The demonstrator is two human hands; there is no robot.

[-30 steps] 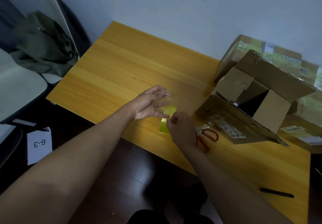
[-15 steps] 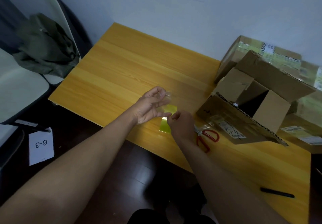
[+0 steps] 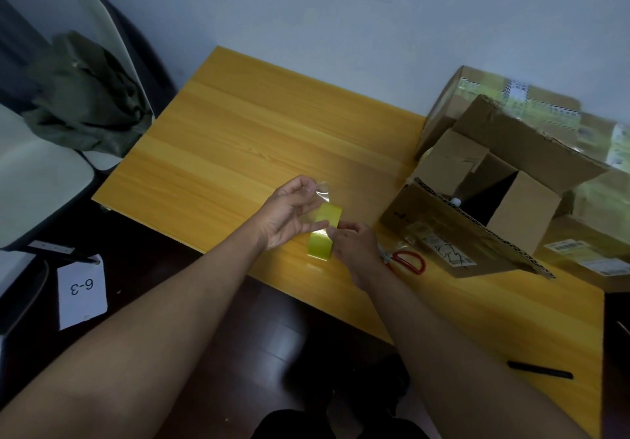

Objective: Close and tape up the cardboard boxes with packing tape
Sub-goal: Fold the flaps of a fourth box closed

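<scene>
Yellowish tape roll (image 3: 324, 232) upright on edge; open-flapped cardboard box (image 3: 484, 199) to its right.

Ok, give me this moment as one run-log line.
step: freeing tape end | left hand: pinches peeled strip | right hand: holds tape roll | box: flaps open, untaped | scissors: on table

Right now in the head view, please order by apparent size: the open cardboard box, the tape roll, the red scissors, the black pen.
1. open cardboard box
2. tape roll, partly hidden by the hands
3. red scissors and black pen: unsure, they look alike, and the right hand covers the scissors' blades.
</scene>
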